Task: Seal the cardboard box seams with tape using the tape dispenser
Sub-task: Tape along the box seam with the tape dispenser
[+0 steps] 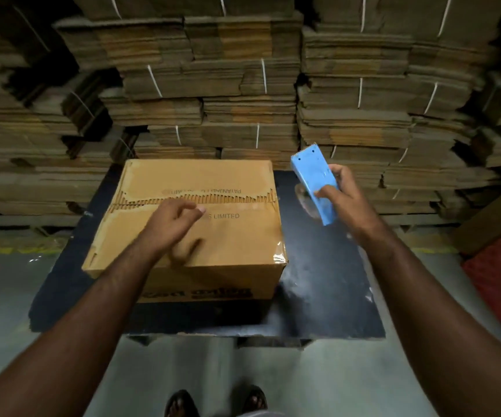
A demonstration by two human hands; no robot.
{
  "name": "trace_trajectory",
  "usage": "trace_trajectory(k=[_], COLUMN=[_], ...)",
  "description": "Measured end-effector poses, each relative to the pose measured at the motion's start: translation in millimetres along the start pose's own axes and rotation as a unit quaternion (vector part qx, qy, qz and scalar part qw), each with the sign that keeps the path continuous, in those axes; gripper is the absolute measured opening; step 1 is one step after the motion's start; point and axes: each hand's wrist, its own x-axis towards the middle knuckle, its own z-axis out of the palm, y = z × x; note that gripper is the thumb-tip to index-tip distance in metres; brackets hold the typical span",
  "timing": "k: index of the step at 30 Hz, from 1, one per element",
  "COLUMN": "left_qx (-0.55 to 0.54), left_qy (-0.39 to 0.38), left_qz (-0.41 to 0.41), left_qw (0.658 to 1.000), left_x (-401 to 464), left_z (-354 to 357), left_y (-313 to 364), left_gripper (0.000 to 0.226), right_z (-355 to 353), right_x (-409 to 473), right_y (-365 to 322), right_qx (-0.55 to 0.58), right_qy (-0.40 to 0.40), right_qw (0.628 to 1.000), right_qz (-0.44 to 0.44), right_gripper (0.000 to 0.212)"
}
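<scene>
The cardboard box (pixel 189 224) stands on the left half of a dark tabletop (pixel 327 296), its far side close to the far edge. Its top flaps are down and meet along a centre seam (pixel 195 201) running left to right; the liner there is torn, exposing corrugation, and whether fresh tape covers it cannot be told. A glossy strip of clear tape (pixel 279 255) shows at the near right corner of the box, so in my judgement some sealing is done, while the centre seam appears outstanding.

The left hand (pixel 177 218) hovers over the box top just near of the seam, fingers loosely curled and grasping nothing; contact with the lid is uncertain because of blur. The right hand (pixel 341 195) is held above the right part of the tabletop, clear of the box, fingers wrapped round the blue tape dispenser (pixel 313 179), whose serrated blade points away from the person.

Bundled flat cartons (pixel 243 85) are stacked behind.
</scene>
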Motion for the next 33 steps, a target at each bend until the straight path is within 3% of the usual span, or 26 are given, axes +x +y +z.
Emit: trace_trajectory(k=[2,4,6,10,17,27,33], left_qx=[-0.187,-0.33,-0.409,-0.484,-0.487,-0.417,-0.36], left_qy=[-0.05,-0.116,-0.148,-0.088,-0.015,0.012,0.055], left_qz=[-0.033,-0.043,-0.035,-0.035,-0.071,-0.052,-0.015], left_qw=[0.981,0.936,0.9,0.87,0.87,0.907,0.931], left_x=[-5,-4,-2,4,22,45,58], left_z=[-4,-13,-26,-56,-120,-173,-192], left_y=[17,25,29,26,-23,-75,-99], left_gripper=[0.041,0.058,0.074,0.08,0.085,0.006,0.011], right_z=[19,44,71,122,194,266,295], right_x=[4,9,14,19,26,36,33], right_y=[-35,-64,-84,-105,-121,-144,-148], right_qx=[-0.032,-0.064,-0.086,-0.129,-0.216,-0.302,-0.35], right_qy=[-0.019,-0.038,-0.084,-0.17,-0.206,-0.197,-0.177], right_qw=[0.998,0.991,0.983,0.962,0.939,0.913,0.898], right_qz=[-0.049,-0.113,-0.14,-0.17,-0.173,-0.189,-0.198], right_gripper=[0.058,0.06,0.057,0.06,0.065,0.068,0.072])
